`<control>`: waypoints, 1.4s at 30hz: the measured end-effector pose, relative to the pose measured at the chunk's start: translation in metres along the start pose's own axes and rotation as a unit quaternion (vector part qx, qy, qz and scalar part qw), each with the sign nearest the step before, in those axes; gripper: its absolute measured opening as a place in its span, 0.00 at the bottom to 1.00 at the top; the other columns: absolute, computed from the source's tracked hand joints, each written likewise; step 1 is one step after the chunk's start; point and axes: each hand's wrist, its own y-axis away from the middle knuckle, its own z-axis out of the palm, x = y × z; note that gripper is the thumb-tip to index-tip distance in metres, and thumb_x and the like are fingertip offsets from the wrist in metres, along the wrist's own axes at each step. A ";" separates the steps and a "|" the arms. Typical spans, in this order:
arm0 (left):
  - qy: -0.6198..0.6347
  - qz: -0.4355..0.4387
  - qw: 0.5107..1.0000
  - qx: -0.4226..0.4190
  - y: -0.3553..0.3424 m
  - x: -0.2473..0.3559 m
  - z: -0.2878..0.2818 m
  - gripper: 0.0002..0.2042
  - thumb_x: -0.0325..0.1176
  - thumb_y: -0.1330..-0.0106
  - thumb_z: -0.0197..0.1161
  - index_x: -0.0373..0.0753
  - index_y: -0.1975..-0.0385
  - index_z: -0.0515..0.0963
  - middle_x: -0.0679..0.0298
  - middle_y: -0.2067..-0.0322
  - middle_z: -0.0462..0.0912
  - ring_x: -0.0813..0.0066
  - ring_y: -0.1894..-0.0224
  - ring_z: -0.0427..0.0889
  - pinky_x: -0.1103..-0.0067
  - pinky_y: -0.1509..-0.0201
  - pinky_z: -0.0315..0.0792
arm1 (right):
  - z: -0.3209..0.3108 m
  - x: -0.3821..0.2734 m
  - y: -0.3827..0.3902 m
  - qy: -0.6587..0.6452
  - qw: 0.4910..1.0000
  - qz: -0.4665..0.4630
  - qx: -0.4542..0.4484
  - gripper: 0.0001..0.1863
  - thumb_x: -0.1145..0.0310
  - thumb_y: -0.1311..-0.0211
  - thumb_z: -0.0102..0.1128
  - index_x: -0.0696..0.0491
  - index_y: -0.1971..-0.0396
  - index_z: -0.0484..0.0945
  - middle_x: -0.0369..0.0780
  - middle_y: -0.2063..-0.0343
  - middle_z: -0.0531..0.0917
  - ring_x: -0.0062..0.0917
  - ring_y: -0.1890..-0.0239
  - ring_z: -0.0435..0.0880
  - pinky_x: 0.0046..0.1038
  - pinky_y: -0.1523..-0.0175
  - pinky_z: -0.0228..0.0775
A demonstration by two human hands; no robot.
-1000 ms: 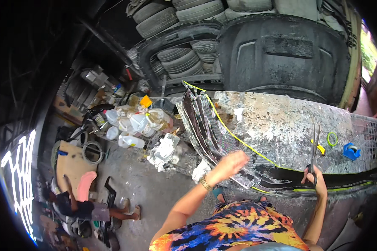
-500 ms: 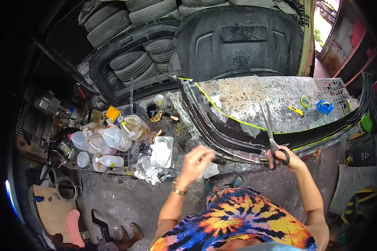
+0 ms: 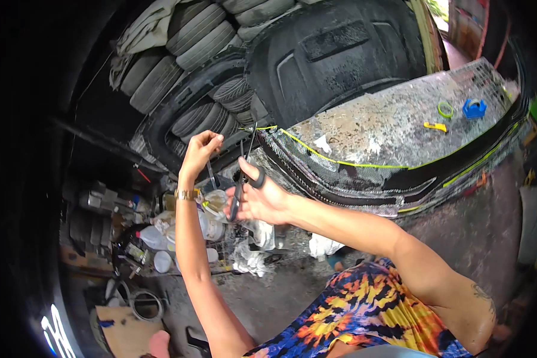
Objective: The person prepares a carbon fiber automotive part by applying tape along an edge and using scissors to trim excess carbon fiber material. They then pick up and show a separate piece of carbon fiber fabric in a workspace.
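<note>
My right hand [image 3: 261, 200] grips a pair of black-handled scissors [image 3: 244, 170], fingers through the loops. The blades are apart and point at the far left tip of a long curved black woven car part [image 3: 316, 173]. Bright yellow-green tape [image 3: 346, 163] runs along the part's edge, its end reaching past that tip near the blades. Left of the blades, my left hand [image 3: 200, 154] is raised with fingers pinched together; whatever is between them, if anything, is too small to make out. A wristwatch [image 3: 186, 194] is on my left wrist.
The part rests on a stained worktable [image 3: 394, 128] with a yellow cutter [image 3: 435, 127], a green tape roll [image 3: 445, 110] and a blue tape dispenser [image 3: 474, 108]. Plastic jugs [image 3: 153, 237] and crumpled white cloth [image 3: 249, 259] crowd the left. A black hood [image 3: 340, 53] and stacked tires [image 3: 206, 39] stand behind.
Both hands have moved left and away from me, to the part's left tip. The scissors have come from over the part's middle with my right hand. The view has turned and shifted.
</note>
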 end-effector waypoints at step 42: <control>0.199 -0.188 0.920 -0.280 -0.121 -0.080 0.070 0.03 0.28 0.38 0.64 0.38 0.73 0.78 0.67 0.82 0.80 0.82 0.83 0.76 0.88 0.80 0.69 | -0.031 0.004 -0.132 -0.125 0.917 -0.265 0.270 0.38 0.25 0.55 0.55 0.50 0.71 0.66 0.37 0.77 0.75 0.27 0.77 0.81 0.32 0.66 0.75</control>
